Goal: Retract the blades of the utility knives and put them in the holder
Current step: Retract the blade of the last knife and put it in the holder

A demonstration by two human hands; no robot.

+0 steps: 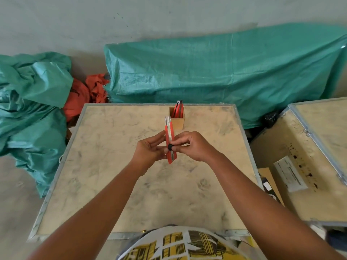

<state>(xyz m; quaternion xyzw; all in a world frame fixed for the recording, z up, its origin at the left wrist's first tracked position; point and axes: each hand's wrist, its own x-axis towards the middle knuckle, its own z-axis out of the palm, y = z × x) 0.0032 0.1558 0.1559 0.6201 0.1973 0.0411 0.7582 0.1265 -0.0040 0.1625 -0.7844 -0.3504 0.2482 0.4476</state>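
At frame centre, the left hand cradles the red utility knife upright, fingers loosely curled, blade tip protruding at top. The right hand pinches its black slider, apparently to retract. The wooden holder, just above, already contains knives

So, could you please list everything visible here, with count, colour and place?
Red utility knife: one, blade tip showing, held upright above the table.
Square wooden holder: one, tan, far table centre, red knives inside, count unclear.
Metal-edged plywood table: one, beige, centre.
Green woven tarps: two heaps, behind and left.
Orange cloth: one bundle, between the tarps.
Plywood crate: one, beige, right.
Left hand: supports the knife.
Right hand: pinches the black slider.
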